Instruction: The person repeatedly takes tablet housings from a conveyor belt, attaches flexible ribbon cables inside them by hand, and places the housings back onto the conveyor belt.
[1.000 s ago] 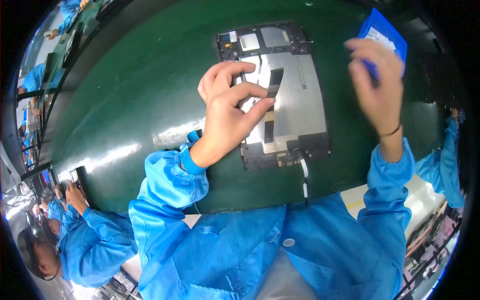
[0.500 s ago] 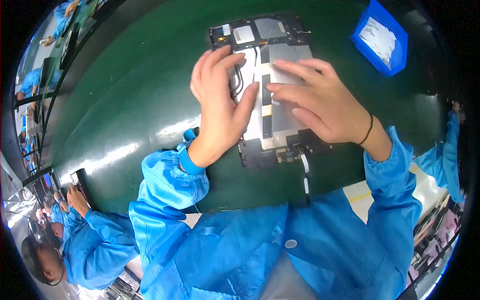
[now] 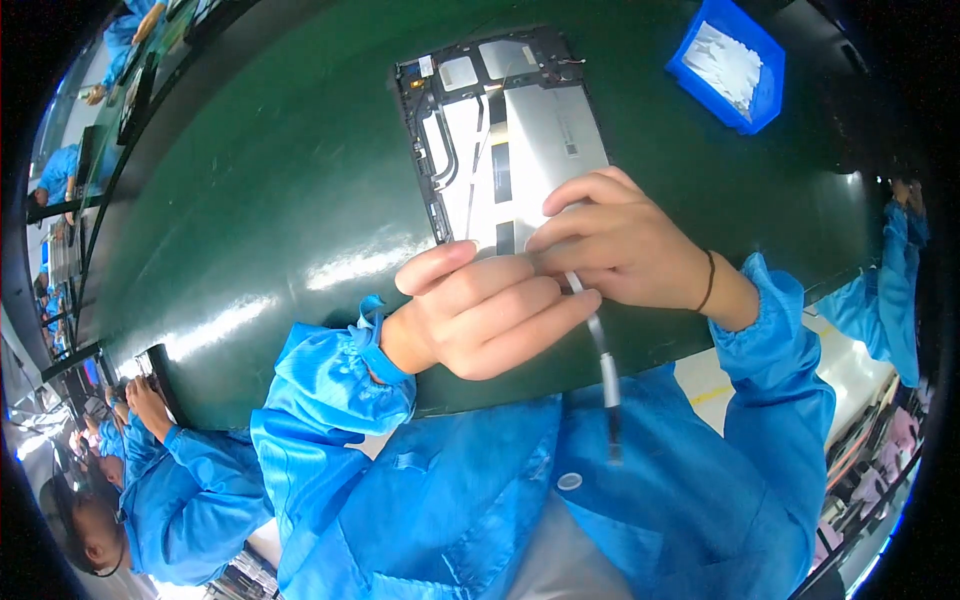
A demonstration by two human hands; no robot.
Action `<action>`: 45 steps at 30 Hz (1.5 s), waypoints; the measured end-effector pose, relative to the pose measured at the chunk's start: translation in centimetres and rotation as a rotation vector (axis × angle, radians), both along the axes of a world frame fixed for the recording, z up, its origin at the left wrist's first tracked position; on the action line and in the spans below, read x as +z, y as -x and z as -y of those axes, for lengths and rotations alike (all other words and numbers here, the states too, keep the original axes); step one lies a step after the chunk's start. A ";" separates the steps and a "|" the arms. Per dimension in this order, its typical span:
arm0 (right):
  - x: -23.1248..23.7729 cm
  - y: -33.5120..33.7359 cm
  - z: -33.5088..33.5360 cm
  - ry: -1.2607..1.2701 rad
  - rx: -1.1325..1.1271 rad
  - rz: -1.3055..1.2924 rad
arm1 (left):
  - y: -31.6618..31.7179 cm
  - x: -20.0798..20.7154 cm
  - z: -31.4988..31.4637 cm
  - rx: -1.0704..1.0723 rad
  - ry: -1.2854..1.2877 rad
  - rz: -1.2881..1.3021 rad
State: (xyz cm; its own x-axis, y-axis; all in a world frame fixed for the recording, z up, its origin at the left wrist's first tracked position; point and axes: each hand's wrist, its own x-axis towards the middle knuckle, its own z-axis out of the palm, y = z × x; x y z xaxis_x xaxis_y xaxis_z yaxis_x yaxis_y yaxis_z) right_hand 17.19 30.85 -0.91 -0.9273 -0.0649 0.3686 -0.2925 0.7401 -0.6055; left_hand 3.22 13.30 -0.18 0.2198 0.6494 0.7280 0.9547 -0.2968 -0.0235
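An opened tablet (image 3: 545, 115) with a black frame, silver panels and dark strips down its middle lies on the green table. My left hand (image 3: 490, 315) is closed over its near end, fingers curled toward the right. My right hand (image 3: 625, 245) meets it there, its fingers bent and pressed together at the tablet's near right part. A narrow white and black ribbon cable (image 3: 610, 380) passes between the hands, under my left fingertips, and hangs toward my jacket. What the fingertips pinch is hidden by the hands.
A blue bin (image 3: 775, 85) holding white slips (image 3: 725, 65) stands at the far right of the green table (image 3: 250, 200). At the left, a co-worker (image 3: 200, 490) in blue handles a dark item at the table edge. More people in blue are beyond the left side.
Both hands have moved from the tablet's middle toward me, to its near end, and their fingers have closed. The tablet sits slightly farther left in view. The ribbon cable has shifted nearer me.
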 end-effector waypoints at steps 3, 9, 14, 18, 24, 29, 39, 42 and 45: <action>0.2 0.0 -0.1 0.019 -0.007 0.020 | -0.5 -0.2 -0.6 -0.057 -0.092 -0.052; 0.2 -0.1 -0.1 0.060 -0.038 0.023 | -0.2 -0.2 -0.7 -0.074 -0.149 -0.162; 0.3 -0.5 -0.2 0.076 -0.043 0.034 | -0.7 -0.4 -1.1 -0.079 -0.188 -0.224; 0.5 -1.0 -0.4 0.085 -0.038 0.052 | -0.8 -0.1 -0.9 -0.049 -0.150 -0.263; 1.6 -1.6 -1.8 0.352 -0.007 0.239 | -0.8 -0.3 -1.0 0.003 -0.047 -0.279; 1.7 -1.5 -1.8 0.252 0.040 0.173 | -1.0 -0.3 -1.7 -0.031 -0.075 -0.197; 1.0 -1.3 -1.9 0.094 -0.254 0.008 | -0.4 -0.2 -1.2 -0.199 -0.080 -0.316; 2.1 -1.7 -4.5 0.251 -0.630 -0.051 | -0.5 1.0 -1.1 -0.209 0.040 -0.119; 2.4 -3.4 -11.8 0.020 -0.974 -0.290 | 0.4 0.5 -2.7 -0.051 0.111 0.228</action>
